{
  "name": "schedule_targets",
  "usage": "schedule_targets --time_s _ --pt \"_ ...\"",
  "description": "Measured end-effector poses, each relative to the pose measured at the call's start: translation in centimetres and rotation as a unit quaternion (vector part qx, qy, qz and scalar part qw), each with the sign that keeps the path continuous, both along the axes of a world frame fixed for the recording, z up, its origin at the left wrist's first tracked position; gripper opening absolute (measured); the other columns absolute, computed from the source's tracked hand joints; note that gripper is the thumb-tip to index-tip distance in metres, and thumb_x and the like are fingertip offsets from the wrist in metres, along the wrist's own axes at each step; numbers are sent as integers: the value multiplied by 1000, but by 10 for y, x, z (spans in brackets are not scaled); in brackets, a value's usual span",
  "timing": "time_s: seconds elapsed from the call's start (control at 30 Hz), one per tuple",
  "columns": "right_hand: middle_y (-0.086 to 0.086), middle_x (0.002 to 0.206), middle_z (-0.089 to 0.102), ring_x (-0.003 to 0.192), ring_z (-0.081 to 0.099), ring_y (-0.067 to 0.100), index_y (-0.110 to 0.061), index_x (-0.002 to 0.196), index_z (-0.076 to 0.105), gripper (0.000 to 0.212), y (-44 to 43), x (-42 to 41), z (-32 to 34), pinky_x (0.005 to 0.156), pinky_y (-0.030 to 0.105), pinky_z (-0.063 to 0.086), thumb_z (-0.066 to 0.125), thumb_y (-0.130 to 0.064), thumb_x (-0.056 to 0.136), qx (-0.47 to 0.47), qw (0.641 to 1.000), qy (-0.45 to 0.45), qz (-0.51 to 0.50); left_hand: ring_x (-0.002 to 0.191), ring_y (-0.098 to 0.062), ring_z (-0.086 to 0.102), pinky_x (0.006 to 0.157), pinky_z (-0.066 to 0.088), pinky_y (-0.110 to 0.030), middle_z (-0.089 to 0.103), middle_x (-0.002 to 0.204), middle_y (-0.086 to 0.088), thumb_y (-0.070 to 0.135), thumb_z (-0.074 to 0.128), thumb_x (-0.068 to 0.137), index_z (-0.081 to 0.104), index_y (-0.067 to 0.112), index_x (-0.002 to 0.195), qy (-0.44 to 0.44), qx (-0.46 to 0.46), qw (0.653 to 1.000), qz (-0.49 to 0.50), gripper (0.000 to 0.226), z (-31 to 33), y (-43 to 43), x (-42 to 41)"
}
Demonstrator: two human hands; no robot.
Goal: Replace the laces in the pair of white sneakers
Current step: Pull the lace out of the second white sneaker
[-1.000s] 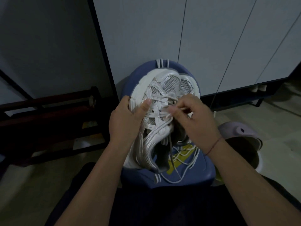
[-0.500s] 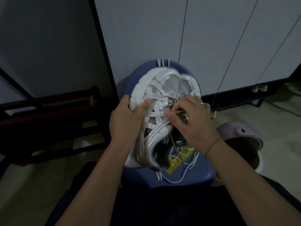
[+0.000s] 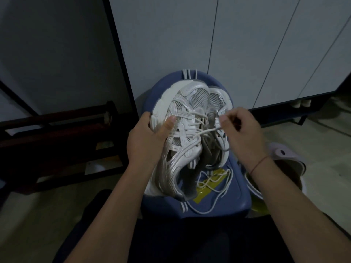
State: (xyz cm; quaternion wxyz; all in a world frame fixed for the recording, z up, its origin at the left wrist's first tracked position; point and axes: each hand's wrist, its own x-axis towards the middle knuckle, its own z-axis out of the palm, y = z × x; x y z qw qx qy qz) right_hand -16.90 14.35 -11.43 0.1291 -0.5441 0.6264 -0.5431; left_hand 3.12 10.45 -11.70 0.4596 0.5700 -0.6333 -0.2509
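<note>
L hand (image 3: 144,141) on sneaker (image 3: 190,103), R hand (image 3: 245,135) w/ lace (image 3: 207,131) beside

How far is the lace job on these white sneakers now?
Done, it seems: one loose lace lies on the blue stool. In hand: left hand grips the front sneaker, right hand pinches a lace strand at its eyelets. Left: finishing this sneaker's lacing; the second sneaker's state is hidden.
</note>
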Motion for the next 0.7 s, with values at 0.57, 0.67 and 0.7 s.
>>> schedule_targets --time_s 0.57,0.67,0.7 --pt "-1 49 42 46 39 10 -16 56 41 40 -2 1 16 56 25 35 46 -19 96 72 815 -556 147 64 9 57 57 42 -9 66 77 12 55 65 84 60 16 86 69 -3 998 -11 39 -2 -4 3" --pt "-3 54 52 52 48 8 -13 61 52 30 0 7 6 56 21 43 55 -6 90 103 942 -307 91 65 8 58 59 43 -10 66 77 12 55 65 84 60 19 85 85 1 996 -8 37 -2 -5 3" --pt "-2 59 55 57 51 8 -13 67 54 25 1 10 6 58 19 45 56 -5 89 101 952 -269 103 65 8 58 59 44 -10 66 77 12 55 65 84 60 19 84 86 1 996 -8 36 -2 -4 3"
